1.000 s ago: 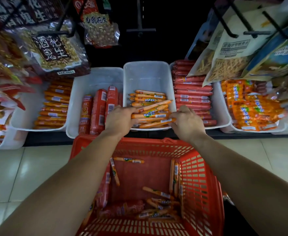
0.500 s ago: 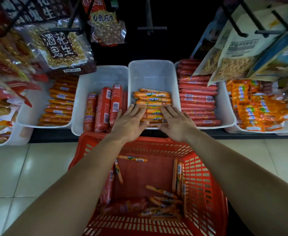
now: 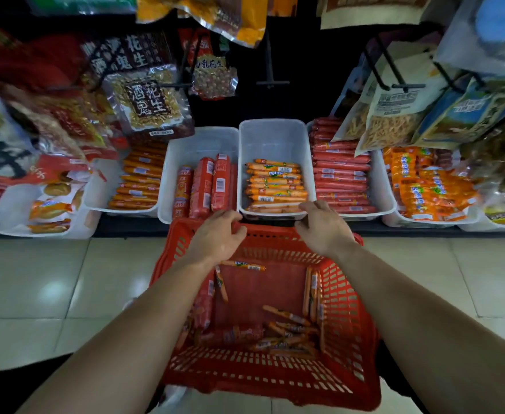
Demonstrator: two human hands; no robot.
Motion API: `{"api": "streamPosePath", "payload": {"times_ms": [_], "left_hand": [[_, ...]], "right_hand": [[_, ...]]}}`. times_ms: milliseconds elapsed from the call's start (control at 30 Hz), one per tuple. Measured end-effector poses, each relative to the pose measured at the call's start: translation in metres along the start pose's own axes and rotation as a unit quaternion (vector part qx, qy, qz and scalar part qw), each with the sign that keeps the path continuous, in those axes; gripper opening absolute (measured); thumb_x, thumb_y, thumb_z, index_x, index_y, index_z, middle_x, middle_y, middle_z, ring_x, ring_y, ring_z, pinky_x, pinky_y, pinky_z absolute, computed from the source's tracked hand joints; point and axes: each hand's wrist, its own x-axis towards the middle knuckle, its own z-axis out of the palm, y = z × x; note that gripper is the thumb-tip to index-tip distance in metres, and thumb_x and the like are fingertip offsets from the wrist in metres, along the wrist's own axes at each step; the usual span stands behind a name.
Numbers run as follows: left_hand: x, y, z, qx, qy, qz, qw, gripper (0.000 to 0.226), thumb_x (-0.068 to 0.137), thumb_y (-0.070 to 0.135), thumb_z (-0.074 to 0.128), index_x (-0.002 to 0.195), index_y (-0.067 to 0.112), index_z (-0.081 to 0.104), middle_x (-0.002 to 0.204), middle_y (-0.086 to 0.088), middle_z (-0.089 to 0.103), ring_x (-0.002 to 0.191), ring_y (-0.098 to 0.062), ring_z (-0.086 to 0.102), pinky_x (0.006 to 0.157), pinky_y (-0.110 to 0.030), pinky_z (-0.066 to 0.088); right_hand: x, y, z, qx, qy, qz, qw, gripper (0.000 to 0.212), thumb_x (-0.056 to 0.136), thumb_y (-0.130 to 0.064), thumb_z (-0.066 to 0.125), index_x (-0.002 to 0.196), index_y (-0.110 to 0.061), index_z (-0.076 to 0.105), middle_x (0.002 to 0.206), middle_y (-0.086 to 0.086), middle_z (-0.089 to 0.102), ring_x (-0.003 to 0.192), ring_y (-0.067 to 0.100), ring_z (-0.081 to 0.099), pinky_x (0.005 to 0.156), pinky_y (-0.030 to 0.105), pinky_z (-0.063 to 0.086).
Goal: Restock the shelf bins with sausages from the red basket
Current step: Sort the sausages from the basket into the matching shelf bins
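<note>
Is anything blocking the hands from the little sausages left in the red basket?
Nothing I can see. The left hand and right hand are above the far rim of the red basket. It has no lid, and the loose sausages lie uncovered on its floor.
</note>
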Motion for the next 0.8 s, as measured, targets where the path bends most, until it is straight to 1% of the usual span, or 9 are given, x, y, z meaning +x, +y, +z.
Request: {"api": "streamPosePath", "payload": {"times_ms": [133, 233, 333, 433, 500, 600, 667, 733, 800], "left_hand": [[-0.053, -0.016, 0.008, -0.012, 0.003, -0.035, 0.999, 0.024, 0.093, 0.033, 0.061, 0.113, 0.020, 0.068, 0.114, 0.000, 0.064, 0.107, -0.019, 0.061, 0.095, -0.034, 0.047], [-0.091, -0.031, 0.023, -0.019, -0.018, -0.066, 0.997, 0.019, 0.091, 0.031, 0.062, 0.104, 0.021, 0.068, 0.106, -0.002, 0.067, 0.101, -0.022, 0.065, 0.088, -0.034, 0.049], [-0.123, -0.049, 0.043, 0.001, -0.049, -0.112, 0.992, 0.029, 0.090, 0.035, 0.060, 0.114, 0.020, 0.067, 0.113, -0.009, 0.067, 0.106, -0.030, 0.064, 0.087, -0.035, 0.049], [-0.145, -0.067, 0.060, 0.012, -0.107, -0.142, 0.984, 0.060, 0.081, 0.045, 0.060, 0.136, 0.021, 0.054, 0.124, -0.013, 0.063, 0.113, -0.034, 0.061, 0.095, -0.037, 0.048], [-0.150, -0.080, 0.068, 0.018, -0.126, -0.156, 0.980, 0.072, 0.077, 0.048, 0.062, 0.142, 0.024, 0.047, 0.127, -0.013, 0.061, 0.116, -0.035, 0.059, 0.098, -0.039, 0.048], [-0.148, -0.096, 0.075, 0.003, -0.107, -0.182, 0.977, 0.062, 0.082, 0.039, 0.068, 0.139, 0.022, 0.049, 0.130, -0.013, 0.057, 0.120, -0.035, 0.055, 0.100, -0.043, 0.046], [-0.143, -0.105, 0.080, -0.009, -0.103, -0.190, 0.976, 0.056, 0.084, 0.037, 0.069, 0.136, 0.022, 0.051, 0.130, -0.011, 0.056, 0.120, -0.033, 0.054, 0.101, -0.041, 0.044], [-0.136, -0.116, 0.088, -0.017, -0.105, -0.196, 0.975, 0.055, 0.086, 0.036, 0.069, 0.135, 0.021, 0.051, 0.130, -0.009, 0.057, 0.120, -0.030, 0.054, 0.102, -0.039, 0.043], [-0.130, -0.123, 0.095, -0.027, -0.106, -0.209, 0.972, 0.055, 0.087, 0.036, 0.070, 0.137, 0.021, 0.050, 0.131, -0.007, 0.057, 0.121, -0.028, 0.054, 0.103, -0.038, 0.043]], "right_hand": [[-0.047, -0.014, 0.021, 0.004, 0.003, -0.033, 0.999, 0.043, 0.096, -0.030, 0.054, 0.137, -0.019, 0.052, 0.139, 0.008, 0.045, 0.126, 0.034, 0.048, 0.098, 0.044, 0.047], [-0.069, -0.023, 0.047, -0.005, -0.050, -0.047, 0.998, 0.043, 0.096, -0.033, 0.052, 0.137, -0.019, 0.052, 0.135, 0.008, 0.046, 0.123, 0.034, 0.050, 0.101, 0.045, 0.045], [-0.081, -0.030, 0.074, -0.032, -0.127, -0.041, 0.991, 0.048, 0.096, -0.039, 0.050, 0.141, -0.022, 0.048, 0.144, 0.008, 0.040, 0.130, 0.034, 0.045, 0.104, 0.048, 0.043], [-0.086, -0.028, 0.103, -0.056, -0.188, -0.029, 0.980, 0.052, 0.097, -0.040, 0.050, 0.145, -0.022, 0.044, 0.151, 0.009, 0.036, 0.134, 0.036, 0.042, 0.106, 0.047, 0.041], [-0.087, -0.024, 0.122, -0.065, -0.214, -0.025, 0.974, 0.054, 0.096, -0.043, 0.052, 0.144, -0.021, 0.044, 0.150, 0.011, 0.039, 0.131, 0.037, 0.045, 0.105, 0.047, 0.043], [-0.084, -0.021, 0.154, -0.083, -0.266, -0.025, 0.960, 0.055, 0.095, -0.044, 0.053, 0.142, -0.017, 0.045, 0.147, 0.014, 0.042, 0.127, 0.038, 0.049, 0.102, 0.047, 0.046], [-0.080, -0.020, 0.179, -0.097, -0.299, -0.038, 0.948, 0.057, 0.092, -0.044, 0.055, 0.141, -0.017, 0.044, 0.146, 0.015, 0.043, 0.129, 0.037, 0.048, 0.103, 0.047, 0.045], [-0.075, -0.022, 0.203, -0.108, -0.310, -0.060, 0.943, 0.061, 0.087, -0.052, 0.058, 0.138, -0.020, 0.046, 0.143, 0.013, 0.047, 0.130, 0.035, 0.046, 0.103, 0.051, 0.045], [-0.070, -0.026, 0.225, -0.125, -0.307, -0.083, 0.940, 0.062, 0.087, -0.058, 0.057, 0.136, -0.021, 0.049, 0.141, 0.010, 0.049, 0.130, 0.034, 0.045, 0.105, 0.049, 0.043]]}}
